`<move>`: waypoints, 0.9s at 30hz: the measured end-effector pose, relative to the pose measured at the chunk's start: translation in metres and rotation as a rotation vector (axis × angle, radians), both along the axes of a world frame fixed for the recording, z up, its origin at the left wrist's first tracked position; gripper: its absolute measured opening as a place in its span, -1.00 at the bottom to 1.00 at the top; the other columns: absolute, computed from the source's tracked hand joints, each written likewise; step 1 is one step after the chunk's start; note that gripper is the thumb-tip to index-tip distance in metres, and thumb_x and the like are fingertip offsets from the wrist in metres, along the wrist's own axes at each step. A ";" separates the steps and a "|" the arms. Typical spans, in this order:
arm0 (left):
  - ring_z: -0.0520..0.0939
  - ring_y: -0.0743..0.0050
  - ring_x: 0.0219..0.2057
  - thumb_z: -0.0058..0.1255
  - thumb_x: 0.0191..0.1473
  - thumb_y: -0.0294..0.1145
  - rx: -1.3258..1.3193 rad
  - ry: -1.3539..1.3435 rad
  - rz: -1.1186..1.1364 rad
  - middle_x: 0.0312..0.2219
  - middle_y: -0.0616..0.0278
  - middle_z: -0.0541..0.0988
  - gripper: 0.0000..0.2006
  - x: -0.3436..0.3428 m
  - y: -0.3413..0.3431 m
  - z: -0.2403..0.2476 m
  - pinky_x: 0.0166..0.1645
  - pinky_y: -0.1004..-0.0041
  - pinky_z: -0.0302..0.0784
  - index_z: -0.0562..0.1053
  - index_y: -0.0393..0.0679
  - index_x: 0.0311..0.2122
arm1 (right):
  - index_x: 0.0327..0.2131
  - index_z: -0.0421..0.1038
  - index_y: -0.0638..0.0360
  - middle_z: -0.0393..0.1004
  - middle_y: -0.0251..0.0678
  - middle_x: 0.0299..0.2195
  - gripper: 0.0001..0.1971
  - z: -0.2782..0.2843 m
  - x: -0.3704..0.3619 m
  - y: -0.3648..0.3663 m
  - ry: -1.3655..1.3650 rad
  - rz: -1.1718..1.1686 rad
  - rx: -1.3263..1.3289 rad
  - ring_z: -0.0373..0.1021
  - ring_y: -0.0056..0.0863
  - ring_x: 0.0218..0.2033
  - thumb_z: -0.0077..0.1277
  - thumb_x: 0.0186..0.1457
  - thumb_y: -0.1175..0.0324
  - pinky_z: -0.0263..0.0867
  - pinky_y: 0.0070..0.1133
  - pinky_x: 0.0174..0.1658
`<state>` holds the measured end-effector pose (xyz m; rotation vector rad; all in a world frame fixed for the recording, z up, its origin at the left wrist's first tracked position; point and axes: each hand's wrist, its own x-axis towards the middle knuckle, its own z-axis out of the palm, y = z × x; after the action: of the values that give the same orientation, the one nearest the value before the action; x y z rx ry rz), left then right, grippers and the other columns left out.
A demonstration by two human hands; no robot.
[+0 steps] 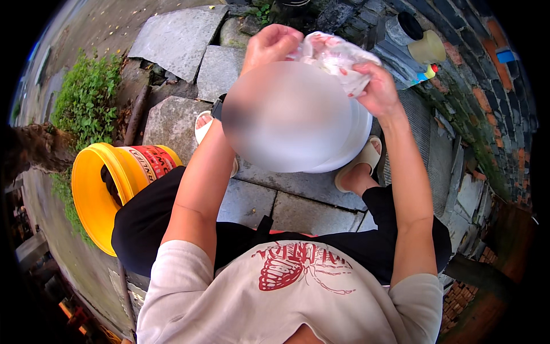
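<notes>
A wet-looking white cloth (338,53) with red patches is stretched between my hands at the far side of a round white basin (360,137). My left hand (270,47) is closed on the cloth's left end, its fingers curled inward. On the other side, my right hand (378,89) pinches the cloth's right edge between thumb and fingers. A smeared, blurred patch covers most of the basin, so what lies inside is hidden. A dark band circles my left wrist.
A yellow bucket (86,195) with something dark inside lies tipped beside my left knee. Stone slabs (177,123) pave the ground. At the far right, a cream-coloured container (427,47), a dark-topped pot (404,27) and a colourful bottle (425,75) stand near a brick wall (487,86).
</notes>
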<state>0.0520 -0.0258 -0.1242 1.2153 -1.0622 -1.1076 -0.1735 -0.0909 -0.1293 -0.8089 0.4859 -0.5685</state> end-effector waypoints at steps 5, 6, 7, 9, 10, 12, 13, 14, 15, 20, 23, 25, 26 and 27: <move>0.49 0.62 -0.39 0.02 0.02 -0.23 0.004 0.042 -0.329 -0.42 0.22 0.54 -0.69 -0.023 0.013 -0.010 -0.24 0.56 0.39 0.47 -0.29 -0.24 | -0.12 0.30 0.32 0.42 -0.23 -0.19 -0.65 0.020 -0.004 -0.004 -0.139 -0.086 0.079 0.39 -0.44 -0.21 -0.22 0.07 0.31 0.33 -0.50 -0.17; 0.48 0.64 -0.40 0.01 0.03 -0.25 0.019 0.059 -0.368 -0.44 0.23 0.54 -0.71 -0.023 0.009 -0.022 -0.25 0.57 0.39 0.49 -0.29 -0.27 | -0.12 0.30 0.31 0.41 -0.22 -0.17 -0.66 0.027 -0.004 -0.004 -0.224 -0.040 0.068 0.37 -0.43 -0.16 -0.24 0.11 0.28 0.30 -0.51 -0.12; 0.47 0.67 -0.41 0.00 0.04 -0.26 0.036 0.076 -0.409 -0.47 0.25 0.54 -0.73 -0.023 0.005 -0.028 -0.26 0.58 0.38 0.50 -0.29 -0.30 | -0.11 0.30 0.31 0.41 -0.23 -0.17 -0.65 0.027 -0.004 -0.006 -0.193 -0.050 0.055 0.37 -0.43 -0.16 -0.24 0.12 0.27 0.30 -0.52 -0.11; 0.42 0.73 -0.57 -0.02 0.05 -0.27 -0.075 -0.091 -0.194 -0.64 0.31 0.50 -0.73 -0.019 -0.001 -0.037 -0.45 0.59 0.35 0.52 -0.31 -0.43 | -0.11 0.30 0.31 0.42 -0.23 -0.17 -0.64 0.024 -0.004 -0.016 -0.131 -0.069 0.029 0.37 -0.43 -0.15 -0.24 0.14 0.24 0.29 -0.53 -0.09; 0.40 0.73 -0.61 -0.03 0.05 -0.28 -0.135 -0.212 -0.096 -0.67 0.32 0.48 -0.74 -0.016 -0.004 -0.035 -0.50 0.58 0.33 0.52 -0.32 -0.44 | -0.12 0.32 0.30 0.42 -0.26 -0.19 -0.64 0.014 -0.013 -0.025 -0.023 -0.164 0.046 0.37 -0.46 -0.16 -0.19 0.12 0.22 0.29 -0.54 -0.10; 0.36 0.72 -0.71 -0.04 0.05 -0.31 -0.221 -0.296 0.062 -0.77 0.34 0.41 -0.73 -0.014 -0.007 -0.031 -0.62 0.56 0.25 0.49 -0.34 -0.50 | -0.13 0.34 0.24 0.43 -0.29 -0.21 -0.67 -0.003 -0.031 -0.038 0.337 -0.155 -0.047 0.36 -0.51 -0.18 -0.12 0.08 0.25 0.29 -0.56 -0.12; 0.36 0.71 -0.71 -0.05 0.05 -0.31 -0.178 -0.255 0.070 -0.77 0.34 0.40 -0.73 -0.016 -0.007 -0.027 -0.62 0.56 0.25 0.48 -0.34 -0.51 | -0.14 0.35 0.21 0.44 -0.31 -0.22 -0.69 -0.004 -0.032 -0.038 0.518 -0.149 -0.093 0.36 -0.54 -0.20 -0.09 0.07 0.26 0.29 -0.57 -0.13; 0.36 0.70 -0.71 -0.05 0.05 -0.31 -0.135 -0.213 0.079 -0.77 0.35 0.39 -0.72 -0.019 -0.005 -0.023 -0.61 0.56 0.25 0.48 -0.34 -0.53 | -0.13 0.35 0.21 0.44 -0.32 -0.24 -0.69 -0.007 -0.030 -0.037 0.615 -0.195 -0.206 0.36 -0.56 -0.22 -0.08 0.06 0.27 0.29 -0.60 -0.16; 0.36 0.69 -0.71 -0.06 0.05 -0.31 -0.092 -0.170 0.086 -0.77 0.35 0.39 -0.71 -0.021 -0.004 -0.018 -0.61 0.56 0.25 0.47 -0.35 -0.54 | -0.13 0.35 0.21 0.44 -0.33 -0.26 -0.69 -0.011 -0.027 -0.033 0.712 -0.242 -0.320 0.36 -0.58 -0.25 -0.06 0.06 0.28 0.28 -0.63 -0.18; 0.45 0.69 -0.59 -0.07 0.07 -0.26 0.023 0.041 0.018 -0.60 0.33 0.49 -0.73 -0.024 0.002 -0.011 -0.48 0.64 0.40 0.48 -0.30 -0.44 | -0.16 0.37 0.28 0.44 -0.30 -0.25 -0.61 0.003 0.018 0.003 0.623 -0.402 -0.931 0.35 -0.56 -0.27 0.08 -0.07 0.30 0.28 -0.61 -0.19; 0.50 0.66 -0.53 -0.08 0.08 -0.27 0.057 0.117 -0.046 -0.52 0.28 0.52 -0.73 -0.027 0.002 -0.010 -0.42 0.62 0.44 0.48 -0.30 -0.38 | -0.17 0.39 0.27 0.45 -0.33 -0.34 -0.64 0.013 0.040 0.030 0.587 -0.179 -0.987 0.35 -0.59 -0.33 0.07 -0.07 0.32 0.29 -0.62 -0.20; 0.52 0.64 -0.48 -0.09 0.08 -0.27 0.057 0.144 -0.098 -0.49 0.26 0.53 -0.73 -0.032 0.002 -0.010 -0.37 0.62 0.46 0.48 -0.31 -0.37 | -0.21 0.42 0.26 0.47 -0.37 -0.43 -0.71 0.004 0.029 0.018 0.702 -0.145 -0.893 0.36 -0.60 -0.39 0.02 -0.03 0.34 0.29 -0.65 -0.21; 0.53 0.63 -0.47 -0.09 0.09 -0.27 0.037 0.159 -0.125 -0.49 0.25 0.53 -0.73 -0.034 0.001 -0.010 -0.35 0.61 0.46 0.48 -0.31 -0.38 | -0.22 0.43 0.27 0.48 -0.38 -0.44 -0.73 -0.001 0.021 0.010 0.712 -0.126 -0.792 0.37 -0.60 -0.40 0.01 -0.02 0.35 0.28 -0.66 -0.22; 0.53 0.62 -0.45 -0.09 0.09 -0.27 0.016 0.174 -0.152 -0.48 0.24 0.53 -0.73 -0.035 0.001 -0.010 -0.32 0.61 0.47 0.48 -0.30 -0.39 | -0.24 0.44 0.27 0.48 -0.39 -0.45 -0.74 -0.005 0.013 0.004 0.721 -0.107 -0.691 0.38 -0.59 -0.41 0.00 -0.01 0.35 0.28 -0.66 -0.22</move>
<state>0.0172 -0.0245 -0.1343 1.0427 -1.0259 -1.3170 -0.1604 -0.0874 -0.1344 -1.6756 1.0214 -0.5359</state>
